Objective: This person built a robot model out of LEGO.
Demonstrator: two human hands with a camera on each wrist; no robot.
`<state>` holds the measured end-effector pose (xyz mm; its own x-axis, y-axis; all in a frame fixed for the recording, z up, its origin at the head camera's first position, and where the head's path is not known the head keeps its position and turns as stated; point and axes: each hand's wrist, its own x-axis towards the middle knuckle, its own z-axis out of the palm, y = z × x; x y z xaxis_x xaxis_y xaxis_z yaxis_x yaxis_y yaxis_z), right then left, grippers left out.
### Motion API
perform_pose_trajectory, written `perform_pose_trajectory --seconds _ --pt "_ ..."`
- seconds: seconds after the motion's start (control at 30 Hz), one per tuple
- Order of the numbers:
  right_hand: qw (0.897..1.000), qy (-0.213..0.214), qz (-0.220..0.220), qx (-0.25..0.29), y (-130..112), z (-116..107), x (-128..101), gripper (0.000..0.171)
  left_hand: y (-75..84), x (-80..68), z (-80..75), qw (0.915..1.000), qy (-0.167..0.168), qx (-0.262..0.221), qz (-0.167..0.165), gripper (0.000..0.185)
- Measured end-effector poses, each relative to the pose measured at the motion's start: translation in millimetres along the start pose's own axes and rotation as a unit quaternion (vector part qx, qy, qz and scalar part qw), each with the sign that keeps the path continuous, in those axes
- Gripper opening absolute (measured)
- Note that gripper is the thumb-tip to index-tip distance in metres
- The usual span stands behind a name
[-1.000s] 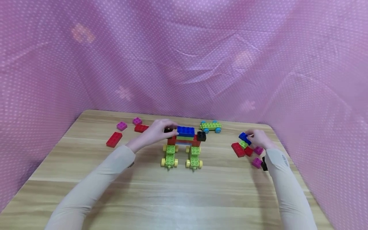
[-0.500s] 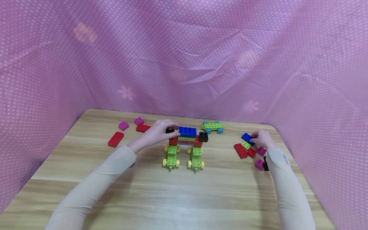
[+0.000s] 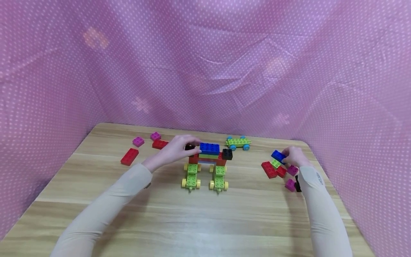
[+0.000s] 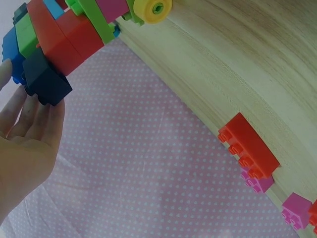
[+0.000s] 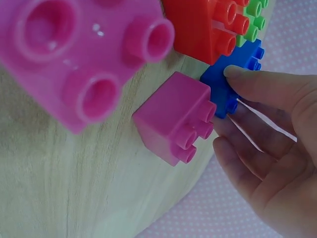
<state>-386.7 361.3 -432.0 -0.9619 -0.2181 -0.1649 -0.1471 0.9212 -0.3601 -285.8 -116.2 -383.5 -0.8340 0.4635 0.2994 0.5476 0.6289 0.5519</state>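
On the beige right sleeve [image 3: 316, 200], close to the wrist, the head view shows a small dark mark [image 3: 319, 179] that looks like lettering, but it is too small and blurred to read. No other writing, label, brand, number or sign can be read in any view, whether on the plastic bricks, the wooden bench or the pink dotted cloth.

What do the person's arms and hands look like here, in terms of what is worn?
Both arms are covered to the wrist by snug, plain beige sleeves. The right sleeve carries a small dark marking near the wrist, too small to read; the left sleeve shows none. The left hand and right hand are bare: no gloves, rings or watch visible.
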Motion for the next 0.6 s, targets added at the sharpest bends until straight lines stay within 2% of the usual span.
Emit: perform_pose_trajectory --seconds 0.2,0.37,0.6 --pt "1.0 0.009 -0.015 -0.012 -3 -7 -6 0.037 1.6 0.6 0.9 0.9999 -0.002 -0.01 0.001 0.035" --pt "0.997 0.041 -0.059 -0.018 -16 -16 -11 0.037 0.3 0.6 0.3 0.9998 -0.007 -0.02 -0.004 0.035" --pt "0.987 0.095 -0.123 -0.027 -45 -22 -19 0.031 -0.3 0.7 -0.1 0.9998 -0.008 -0.016 -0.013 0.034"
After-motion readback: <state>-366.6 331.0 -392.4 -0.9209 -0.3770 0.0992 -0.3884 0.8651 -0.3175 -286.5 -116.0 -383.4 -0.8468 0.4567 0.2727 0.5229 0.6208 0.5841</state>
